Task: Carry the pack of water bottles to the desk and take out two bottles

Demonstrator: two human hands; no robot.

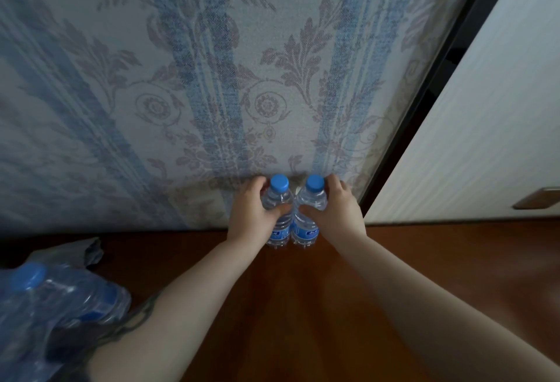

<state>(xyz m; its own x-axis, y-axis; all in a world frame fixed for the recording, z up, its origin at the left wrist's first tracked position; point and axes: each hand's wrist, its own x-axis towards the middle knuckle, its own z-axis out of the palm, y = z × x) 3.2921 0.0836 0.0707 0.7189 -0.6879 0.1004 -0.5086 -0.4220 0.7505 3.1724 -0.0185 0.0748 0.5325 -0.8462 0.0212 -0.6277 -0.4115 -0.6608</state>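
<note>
While the pack (57,315) lies at the bench's (303,306) near left, the left hand (250,210) and right hand (339,208) each grasp a bottle, left bottle (277,215) and right bottle (307,215), standing side by side by the wall, so letting go seems next.

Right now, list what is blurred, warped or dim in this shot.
Head view: the pack at lower left is blurred; the door edge leans from wide-angle distortion; light is dim and bluish; both bottles stay sharp on the desk.
</note>
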